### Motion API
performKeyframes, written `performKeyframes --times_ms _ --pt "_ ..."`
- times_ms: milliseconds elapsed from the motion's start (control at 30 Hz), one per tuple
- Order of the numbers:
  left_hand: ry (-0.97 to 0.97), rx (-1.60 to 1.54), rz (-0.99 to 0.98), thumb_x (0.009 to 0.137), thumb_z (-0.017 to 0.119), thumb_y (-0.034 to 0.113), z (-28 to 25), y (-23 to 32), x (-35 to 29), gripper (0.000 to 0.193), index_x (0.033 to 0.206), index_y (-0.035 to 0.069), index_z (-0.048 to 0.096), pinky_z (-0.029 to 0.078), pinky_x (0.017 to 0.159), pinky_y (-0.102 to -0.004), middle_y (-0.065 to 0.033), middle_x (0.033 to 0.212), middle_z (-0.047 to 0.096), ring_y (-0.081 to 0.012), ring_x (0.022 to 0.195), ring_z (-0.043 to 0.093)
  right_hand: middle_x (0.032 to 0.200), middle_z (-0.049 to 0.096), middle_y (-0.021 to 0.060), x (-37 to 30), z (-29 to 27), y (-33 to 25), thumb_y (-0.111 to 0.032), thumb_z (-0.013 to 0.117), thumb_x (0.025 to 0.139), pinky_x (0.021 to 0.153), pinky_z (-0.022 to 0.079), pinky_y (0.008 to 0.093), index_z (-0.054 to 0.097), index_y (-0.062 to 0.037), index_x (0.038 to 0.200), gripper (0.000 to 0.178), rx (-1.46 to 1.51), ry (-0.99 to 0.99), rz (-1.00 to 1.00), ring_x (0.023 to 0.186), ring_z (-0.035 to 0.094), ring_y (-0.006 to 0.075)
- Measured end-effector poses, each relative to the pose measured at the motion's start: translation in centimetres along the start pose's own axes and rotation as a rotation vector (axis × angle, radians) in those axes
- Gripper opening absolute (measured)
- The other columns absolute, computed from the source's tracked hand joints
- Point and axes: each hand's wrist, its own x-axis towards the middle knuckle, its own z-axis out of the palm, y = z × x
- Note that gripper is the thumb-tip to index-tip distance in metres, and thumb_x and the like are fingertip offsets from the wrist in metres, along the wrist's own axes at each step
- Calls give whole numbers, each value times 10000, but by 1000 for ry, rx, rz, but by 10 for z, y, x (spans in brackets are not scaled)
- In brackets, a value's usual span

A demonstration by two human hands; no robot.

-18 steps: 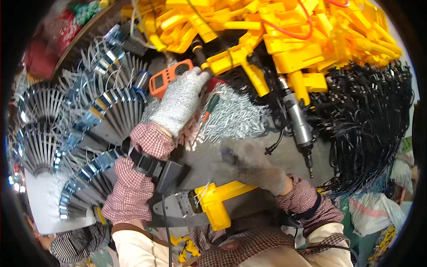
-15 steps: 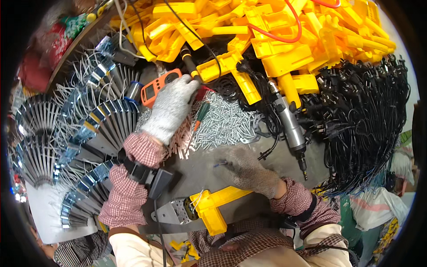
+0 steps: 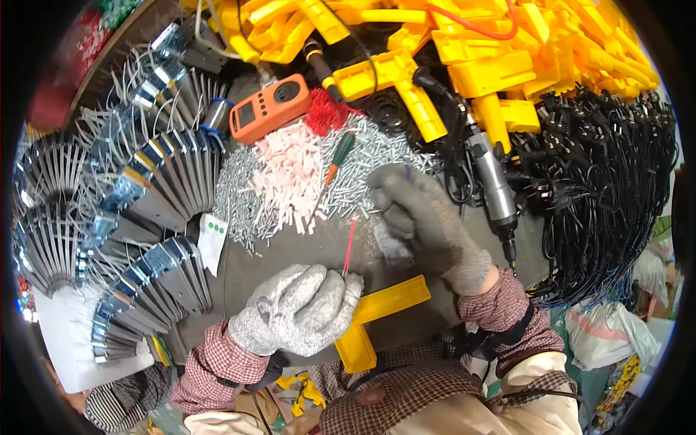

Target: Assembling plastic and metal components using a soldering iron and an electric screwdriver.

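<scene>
At far left we see fanned rows of grey metal strips [image 3: 185, 167], then an orange meter [image 3: 270, 112]. Nearer us, the gloved left hand [image 3: 297, 312] is curled closed, pinching a thin red strand [image 3: 350, 246] that rises from its fingertips. A yellow T-shaped casing [image 3: 395, 296] lies just right, partly hidden by that hand. Beyond it is the gloved right hand [image 3: 428, 225], fingers bent; we cannot tell whether it grips anything. Farther right are a silver driver [image 3: 493, 181] and black cords [image 3: 602, 203].

Left hand [image 3: 293, 312] gloved mottled grey-white; strand [image 3: 350, 246] red; T-piece [image 3: 395, 296] yellow; sleeves [image 3: 499, 308] maroon-white checked
</scene>
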Motion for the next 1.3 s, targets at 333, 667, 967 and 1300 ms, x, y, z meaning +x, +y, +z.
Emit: performKeyframes --times_ms 333,667,967,1300 --pt "255 -531 -516 772 850 175 8 21 -3 529 1238 29 646 556 874 -390 -110 1126 624 -248 1050 631 906 670 33 -21 35 -10 -145 664 984 691 514 270 673 -20 1086 162 -287 -31 -36 834 613 77" --pt "687 -1402 -1287 925 758 99 17 44 0 221 1087 -28 676 551 836 -277 -87 984 712 -126 943 669 918 692 98 -26 42 9 10 735 795 654 534 339 690 -55 975 196 -1064 -56 -746 740 666 244" --pt "162 -219 -797 794 729 234 22 116 -51 262 1007 92 676 418 1011 -585 -90 1070 647 -296 1050 618 1132 644 53 -43 52 16 -247 708 869 767 573 391 665 -146 1206 355 -1659 -490 -362 935 700 279" --pt "66 -181 -757 796 679 307 31 104 -48 262 951 96 667 300 1091 -658 -89 1095 650 -293 1200 552 978 617 136 -43 53 17 -170 653 931 745 540 441 623 -57 1080 189 -1442 -289 -345 886 673 352"
